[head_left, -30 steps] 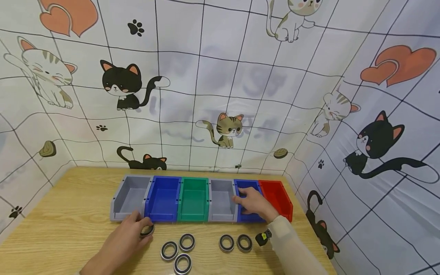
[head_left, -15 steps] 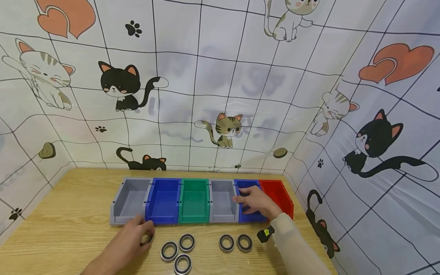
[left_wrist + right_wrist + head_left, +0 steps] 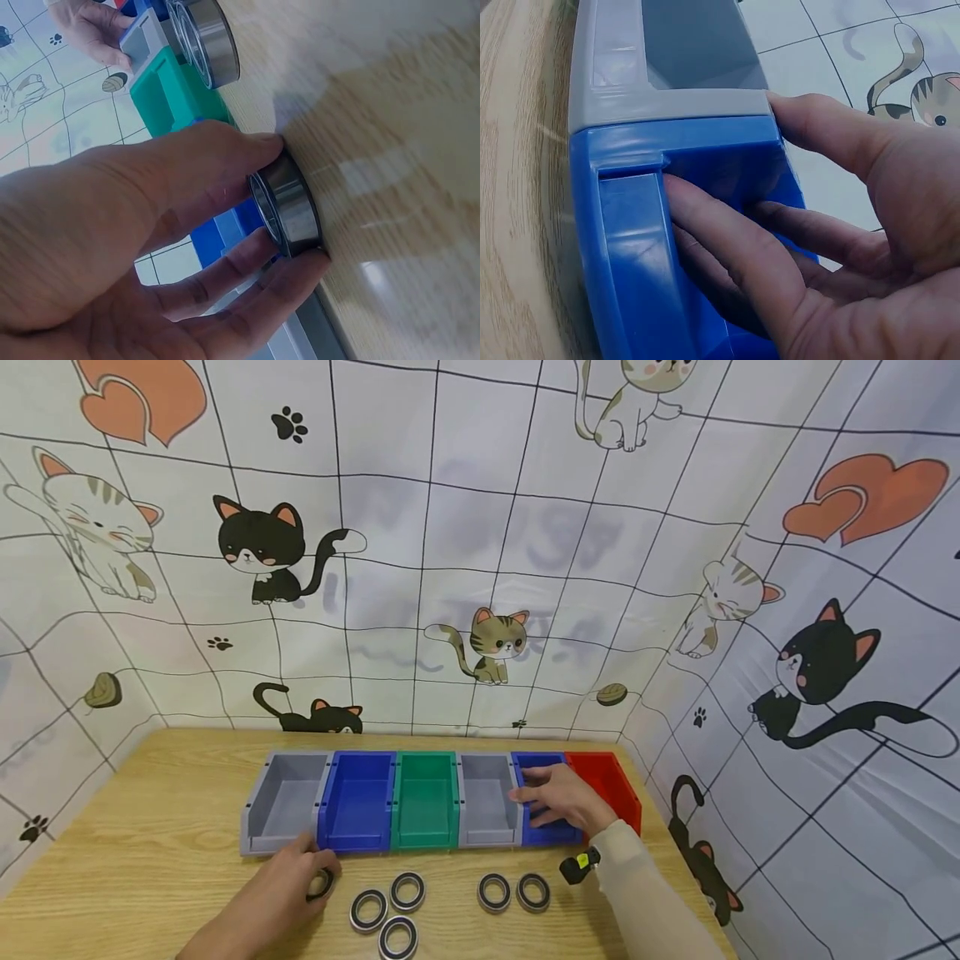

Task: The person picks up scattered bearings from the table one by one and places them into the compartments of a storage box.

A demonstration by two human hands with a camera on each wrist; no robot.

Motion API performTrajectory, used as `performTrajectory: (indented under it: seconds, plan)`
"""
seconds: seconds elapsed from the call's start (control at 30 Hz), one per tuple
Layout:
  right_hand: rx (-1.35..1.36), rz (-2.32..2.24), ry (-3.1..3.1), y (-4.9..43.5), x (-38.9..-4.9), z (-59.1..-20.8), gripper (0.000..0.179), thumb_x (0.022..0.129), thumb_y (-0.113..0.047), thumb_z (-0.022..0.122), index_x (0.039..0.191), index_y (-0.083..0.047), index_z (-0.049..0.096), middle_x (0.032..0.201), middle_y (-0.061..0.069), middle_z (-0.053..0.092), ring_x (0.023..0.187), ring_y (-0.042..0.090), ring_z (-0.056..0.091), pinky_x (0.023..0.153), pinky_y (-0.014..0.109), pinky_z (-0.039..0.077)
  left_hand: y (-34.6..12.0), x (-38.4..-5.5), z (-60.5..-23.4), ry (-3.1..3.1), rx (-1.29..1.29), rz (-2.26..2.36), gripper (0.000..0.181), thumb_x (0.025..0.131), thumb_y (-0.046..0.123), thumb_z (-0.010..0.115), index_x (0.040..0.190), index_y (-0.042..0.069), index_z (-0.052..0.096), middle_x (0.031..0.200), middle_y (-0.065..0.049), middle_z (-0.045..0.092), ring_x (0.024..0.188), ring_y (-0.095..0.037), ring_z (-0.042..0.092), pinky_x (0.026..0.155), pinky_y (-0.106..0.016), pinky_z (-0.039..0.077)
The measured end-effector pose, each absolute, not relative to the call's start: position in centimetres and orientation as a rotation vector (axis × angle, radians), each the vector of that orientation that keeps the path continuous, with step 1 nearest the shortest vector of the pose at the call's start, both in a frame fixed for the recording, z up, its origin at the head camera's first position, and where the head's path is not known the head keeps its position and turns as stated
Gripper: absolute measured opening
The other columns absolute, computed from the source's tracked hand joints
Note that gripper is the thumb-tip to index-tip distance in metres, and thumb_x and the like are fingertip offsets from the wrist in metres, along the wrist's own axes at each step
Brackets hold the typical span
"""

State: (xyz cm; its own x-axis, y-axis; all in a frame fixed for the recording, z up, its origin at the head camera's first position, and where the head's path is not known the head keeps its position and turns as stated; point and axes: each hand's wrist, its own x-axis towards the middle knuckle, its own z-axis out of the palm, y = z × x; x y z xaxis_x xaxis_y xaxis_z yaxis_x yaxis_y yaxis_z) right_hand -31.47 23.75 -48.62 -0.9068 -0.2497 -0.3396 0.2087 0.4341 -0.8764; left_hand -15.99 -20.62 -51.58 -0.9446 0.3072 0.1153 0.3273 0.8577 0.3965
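Note:
In the head view, my left hand [image 3: 277, 893] is low over the table, just in front of the left bins. It pinches a ball bearing [image 3: 296, 199] between thumb and fingertips, the ring standing on edge close to the wood in the left wrist view. Farther right, my right hand [image 3: 566, 797] reaches into the right-hand blue bin [image 3: 637, 255]. Its fingers extend inside that bin behind the front lip, while the thumb touches the top of the wall beside the grey bin [image 3: 615, 105]. No bearing shows between the right fingers.
Left of that grey bin, the row has grey [image 3: 288, 793], blue [image 3: 356, 797] and green bins [image 3: 425, 806]; a red bin [image 3: 607, 789] ends it. Three bearings [image 3: 393, 892] cluster in front, with two more [image 3: 481, 892] to the right. A patterned cloth [image 3: 405, 543] hangs behind.
My left hand has drawn back slightly from the bins with the bearing, which has changed its tilt. My right hand stays at the blue bin; its fingers have shifted a little.

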Motion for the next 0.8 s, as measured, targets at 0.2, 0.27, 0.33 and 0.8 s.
performTrajectory:
  seconds: [0.2, 0.27, 0.33, 0.8]
  plan:
    - [-0.030, -1.486, 2.275, 23.7, -31.5, -48.7, 0.089, 0.101, -0.021, 0.095, 0.173, 0.005, 0.048, 0.168, 0.037, 0.059, 0.118, 0.039, 0.085, 0.086, 0.050, 0.076, -20.6, -15.9, -51.4, -2.952, -0.510, -0.675, 0.026, 0.087, 0.005, 0.098, 0.096, 0.023, 0.081, 0.100, 0.002, 0.063, 0.088, -0.007, 0.054, 0.074, -0.026, 0.054]
    - [-0.024, -1.492, 2.273, 23.7, -31.4, -48.7, 0.088, 0.101, -0.020, 0.095, 0.173, 0.004, 0.049, 0.170, 0.037, 0.057, 0.116, 0.038, 0.085, 0.086, 0.050, 0.076, -20.6, -15.9, -51.2, -2.951, -0.487, -0.696, 0.026, 0.088, 0.006, 0.097, 0.097, 0.023, 0.081, 0.100, 0.003, 0.062, 0.087, -0.008, 0.053, 0.073, -0.025, 0.053]
    - [-0.020, -1.495, 2.271, 23.7, -31.3, -48.7, 0.087, 0.101, -0.019, 0.094, 0.172, 0.003, 0.049, 0.170, 0.037, 0.056, 0.116, 0.037, 0.085, 0.086, 0.050, 0.076, -20.6, -16.0, -50.9, -2.950, -0.452, -0.714, 0.026, 0.089, 0.007, 0.097, 0.099, 0.024, 0.081, 0.100, 0.002, 0.062, 0.087, -0.008, 0.053, 0.072, -0.024, 0.052]
    - [-0.020, -1.499, 2.260, 23.8, -31.4, -48.7, 0.089, 0.102, -0.018, 0.094, 0.174, 0.003, 0.047, 0.172, 0.037, 0.055, 0.116, 0.037, 0.085, 0.085, 0.048, 0.076, -23.6, -18.0, -48.3, -2.639, -0.385, -0.531, 0.042, 0.070, -0.004, 0.098, 0.103, 0.011, 0.077, 0.095, -0.013, 0.069, 0.080, -0.021, 0.059, 0.066, -0.040, 0.052]
